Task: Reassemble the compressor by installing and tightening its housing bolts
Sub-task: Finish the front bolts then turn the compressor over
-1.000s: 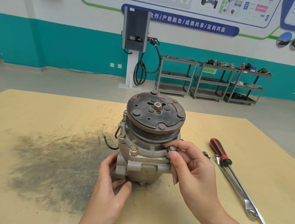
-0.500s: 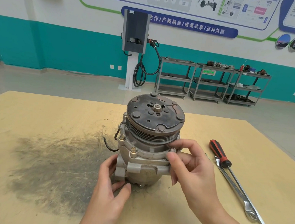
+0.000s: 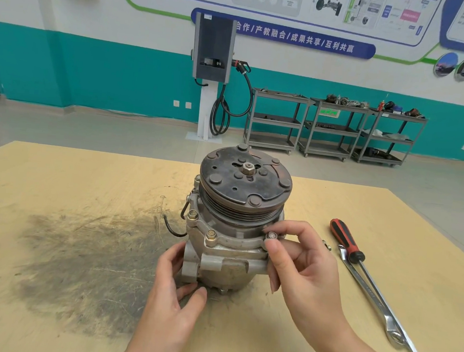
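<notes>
Nearest, the left hand (image 3: 172, 290) rests against the lower left of the compressor (image 3: 232, 231), fingers loosely bent on the housing, thumb near its base; it steadies the unit, not clamped round it. The compressor stands upright on the wooden surface (image 3: 57, 190), pulley face up, beside a dark smear. Just beyond, the right hand (image 3: 301, 267) has its grip closed on a housing bolt (image 3: 272, 236), thumb and forefinger pinching the head at the right ear of the flange. Two more bolts (image 3: 211, 234) already sit in the flange at front left.

The risk, as I judge it, is a cross-threaded start: if the bolt leans while being spun by fingers, the aluminium thread could be damaged. It could also slip from the pinch and roll off. A push from the right could tip the tall unit if the left hand eases.

To the right lie a small loose fastener (image 3: 326, 245), a red-handled screwdriver (image 3: 347, 242) and a wrench (image 3: 376, 304). Far back stand a charging post (image 3: 214, 52) and shelf carts (image 3: 332, 125).
</notes>
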Motion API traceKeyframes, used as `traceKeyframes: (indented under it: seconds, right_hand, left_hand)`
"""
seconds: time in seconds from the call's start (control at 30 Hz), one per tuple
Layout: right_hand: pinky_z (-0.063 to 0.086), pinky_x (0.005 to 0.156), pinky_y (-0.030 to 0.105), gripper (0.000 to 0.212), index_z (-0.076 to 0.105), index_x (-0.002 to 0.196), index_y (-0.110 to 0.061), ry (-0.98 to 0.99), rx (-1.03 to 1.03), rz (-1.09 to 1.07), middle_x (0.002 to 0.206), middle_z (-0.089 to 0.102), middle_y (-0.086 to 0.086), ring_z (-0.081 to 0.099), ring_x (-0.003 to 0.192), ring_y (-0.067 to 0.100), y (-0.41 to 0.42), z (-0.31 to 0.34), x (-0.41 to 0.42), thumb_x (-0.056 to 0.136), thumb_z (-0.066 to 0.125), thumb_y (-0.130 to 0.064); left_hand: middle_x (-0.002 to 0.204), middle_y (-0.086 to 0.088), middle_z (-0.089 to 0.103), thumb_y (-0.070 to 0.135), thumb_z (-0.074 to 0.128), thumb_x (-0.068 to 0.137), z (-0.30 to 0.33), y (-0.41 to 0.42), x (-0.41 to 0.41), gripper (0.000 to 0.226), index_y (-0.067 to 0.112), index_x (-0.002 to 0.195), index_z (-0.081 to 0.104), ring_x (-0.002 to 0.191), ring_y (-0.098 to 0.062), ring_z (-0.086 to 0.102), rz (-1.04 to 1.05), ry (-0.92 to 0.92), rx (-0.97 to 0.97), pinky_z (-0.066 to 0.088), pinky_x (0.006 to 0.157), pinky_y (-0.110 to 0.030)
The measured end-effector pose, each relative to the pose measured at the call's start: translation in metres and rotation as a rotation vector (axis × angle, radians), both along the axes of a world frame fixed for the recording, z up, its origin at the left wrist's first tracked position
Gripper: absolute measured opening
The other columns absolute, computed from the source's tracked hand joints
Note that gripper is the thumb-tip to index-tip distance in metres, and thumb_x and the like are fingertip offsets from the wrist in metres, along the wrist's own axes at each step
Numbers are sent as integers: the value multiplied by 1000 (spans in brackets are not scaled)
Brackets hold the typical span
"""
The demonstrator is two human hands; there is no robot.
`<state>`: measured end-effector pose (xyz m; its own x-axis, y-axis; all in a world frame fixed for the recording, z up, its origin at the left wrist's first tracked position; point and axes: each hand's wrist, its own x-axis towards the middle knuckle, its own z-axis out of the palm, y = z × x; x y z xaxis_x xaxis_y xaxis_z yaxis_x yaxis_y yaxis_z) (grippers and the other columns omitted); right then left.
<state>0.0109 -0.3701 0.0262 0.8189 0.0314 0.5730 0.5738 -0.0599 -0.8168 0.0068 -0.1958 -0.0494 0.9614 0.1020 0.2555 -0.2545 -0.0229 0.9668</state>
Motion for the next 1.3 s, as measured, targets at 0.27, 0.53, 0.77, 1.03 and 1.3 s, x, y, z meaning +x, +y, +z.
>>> traceKeyframes:
  seconds: [0.27, 0.53, 0.77, 1.03, 1.3]
  right_hand:
    - [35, 47, 24, 15, 56, 79, -35, 91, 5, -34, 46, 42, 1, 38, 44, 14, -1, 4, 3, 78, 69, -27]
    - [35, 49, 12, 20, 66, 93, -20, 45, 7, 49, 46, 50, -1, 44, 44, 6, -2, 5, -2, 86, 58, -37]
    - [36, 46, 19, 10, 60, 74, -28, 96, 45, 19, 45, 49, 0, 42, 40, 11, 1, 6, 0, 82, 64, -24]
    - [36, 50, 15, 9, 63, 88, -31, 60, 42, 40, 45, 50, 1, 43, 43, 9, 0, 2, -3, 83, 62, -38]
    - [33, 47, 16, 4, 59, 84, -20, 70, 81, 58, 42, 47, -2, 38, 40, 7, 0, 0, -1, 88, 58, -21]
  left_hand:
    - [125, 20, 53, -15, 57, 84, 0, 0, -1, 64, 33, 123, 42, 112, 12, 52, -6, -5, 1, 48, 83, -9]
    - [124, 20, 53, -13, 57, 84, 1, 0, -2, 63, 35, 122, 43, 112, 13, 51, 2, 3, 4, 48, 82, -10]
    - [123, 25, 53, -13, 57, 84, 2, 0, -2, 64, 37, 122, 42, 113, 13, 51, -2, 2, 9, 48, 83, -10]
    - [123, 23, 53, -13, 57, 84, 3, 0, -2, 64, 36, 122, 42, 112, 13, 50, -5, 13, 5, 48, 83, -9]
    - [124, 23, 52, -12, 57, 85, 4, 0, -3, 65, 38, 123, 41, 112, 14, 50, -12, 15, 8, 47, 84, -8]
